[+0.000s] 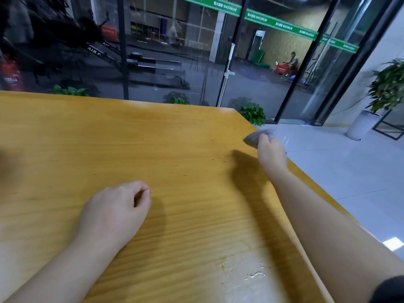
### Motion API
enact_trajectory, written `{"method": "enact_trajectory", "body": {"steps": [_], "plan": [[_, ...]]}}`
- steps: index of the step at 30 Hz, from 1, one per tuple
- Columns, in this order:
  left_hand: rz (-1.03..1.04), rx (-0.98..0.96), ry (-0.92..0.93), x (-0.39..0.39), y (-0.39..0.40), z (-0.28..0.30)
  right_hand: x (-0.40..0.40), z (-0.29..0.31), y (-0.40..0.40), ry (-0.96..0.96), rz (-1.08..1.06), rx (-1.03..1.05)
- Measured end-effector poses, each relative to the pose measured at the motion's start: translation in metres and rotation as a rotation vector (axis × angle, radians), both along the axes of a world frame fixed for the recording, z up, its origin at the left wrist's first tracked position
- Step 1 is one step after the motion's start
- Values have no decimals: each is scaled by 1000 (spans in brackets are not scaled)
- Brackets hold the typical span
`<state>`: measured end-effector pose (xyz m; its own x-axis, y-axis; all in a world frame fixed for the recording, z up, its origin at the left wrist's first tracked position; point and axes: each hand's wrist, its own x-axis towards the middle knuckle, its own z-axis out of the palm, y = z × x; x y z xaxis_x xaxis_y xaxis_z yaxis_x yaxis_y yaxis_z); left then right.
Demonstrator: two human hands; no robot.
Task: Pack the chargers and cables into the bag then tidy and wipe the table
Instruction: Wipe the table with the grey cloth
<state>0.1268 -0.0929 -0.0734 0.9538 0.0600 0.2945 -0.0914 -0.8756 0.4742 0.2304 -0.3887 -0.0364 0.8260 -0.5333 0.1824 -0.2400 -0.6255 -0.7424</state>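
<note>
While the left hand (118, 206) curls empty, the right hand (272, 153) grips a cloth (254, 136).

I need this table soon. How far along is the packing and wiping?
Packing looks done: no chargers, cables or bag show on the yellow wooden table. Wiping is in hand: the right hand grips a blurred grey cloth at the far right edge. Left: wet streaks near the front; the left hand rests curled, holding nothing.
</note>
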Motion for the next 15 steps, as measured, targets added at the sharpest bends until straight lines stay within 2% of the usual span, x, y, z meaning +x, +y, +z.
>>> {"method": "enact_trajectory", "body": {"steps": [3,5,7,10,15], "plan": [[-11,19,-4,0,-1,1,13,-29,-13,423,128,-308],[-11,29,-8,0,-1,1,23,-44,-19,517,260,-522],[-15,36,-14,-1,-2,1,38,-47,-29,538,290,-519],[-36,56,-31,-2,-3,0,59,-48,-45,542,228,-474],[-47,83,-55,0,-3,-4,76,-41,-66,429,169,-428]]}}
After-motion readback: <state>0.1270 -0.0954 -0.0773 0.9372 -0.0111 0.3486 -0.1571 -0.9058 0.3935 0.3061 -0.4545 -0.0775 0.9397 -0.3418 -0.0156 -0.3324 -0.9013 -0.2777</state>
